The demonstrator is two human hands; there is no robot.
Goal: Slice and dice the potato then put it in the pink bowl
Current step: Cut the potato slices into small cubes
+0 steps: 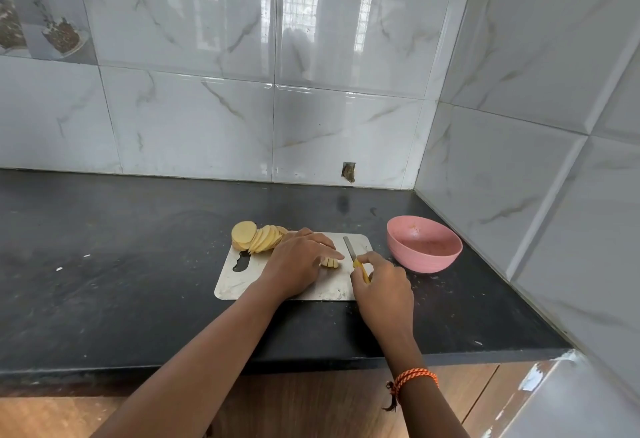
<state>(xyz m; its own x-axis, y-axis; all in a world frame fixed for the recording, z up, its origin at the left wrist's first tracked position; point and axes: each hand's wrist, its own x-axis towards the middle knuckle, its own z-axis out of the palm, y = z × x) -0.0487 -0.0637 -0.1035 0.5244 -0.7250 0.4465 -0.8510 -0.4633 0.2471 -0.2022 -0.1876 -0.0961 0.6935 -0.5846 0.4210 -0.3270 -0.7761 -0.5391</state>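
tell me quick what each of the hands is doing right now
Left hand: open, fingers flat, pressing down on the cut potato strips.
Right hand: closed around the yellow-handled knife, blade on the cutting board.

A: Scene is evenly lit by soft daylight; window reflections are seen as glare on the wall tiles (311, 21).

B: Confirmed. Wide-angle bending is noted at the edges. Shadows are faint; slight softness throughout.

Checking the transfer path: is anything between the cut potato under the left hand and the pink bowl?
Only the knife, gripped by the right hand, lies between the potato pieces and the bowl. The board and counter between them look otherwise bare.
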